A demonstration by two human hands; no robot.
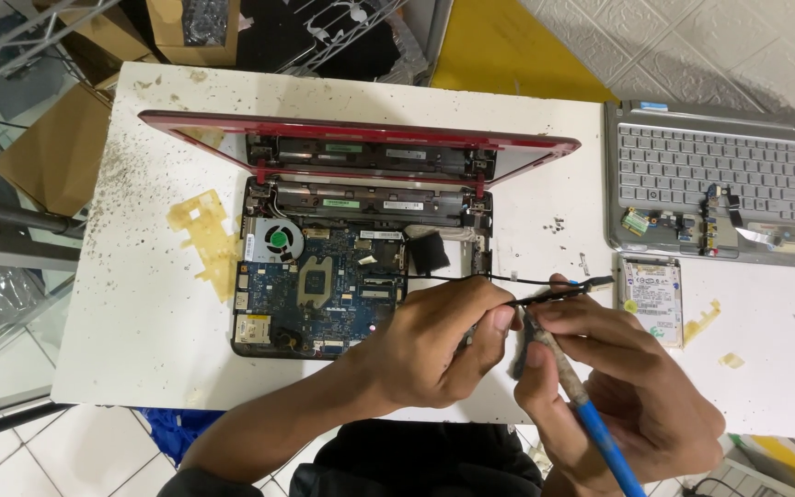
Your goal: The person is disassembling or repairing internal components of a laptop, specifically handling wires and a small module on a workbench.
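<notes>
The thin black cable (545, 293) runs from the opened red laptop (324, 285) toward the worktop's (140, 350) right front, pinched by the left hand (434, 345); the right hand (614, 387) grips a blue-handled brush (591, 419). A hard tug could strain its connector. A hard drive (652, 296) crowds the right; the front-left corner lies open.

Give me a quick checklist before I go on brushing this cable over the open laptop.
1. Left hand pinches the black cable: ok.
2. Right hand holds the blue-handled brush: ok.
3. Brush bristles touching the cable: cannot tell, fingers hide them.
4. Motherboard exposed, with the fan uncovered: ok.
5. Hard drive lies apart from the hands: ok.
6. Loose parts rest on the grey keyboard panel: ok.
</notes>
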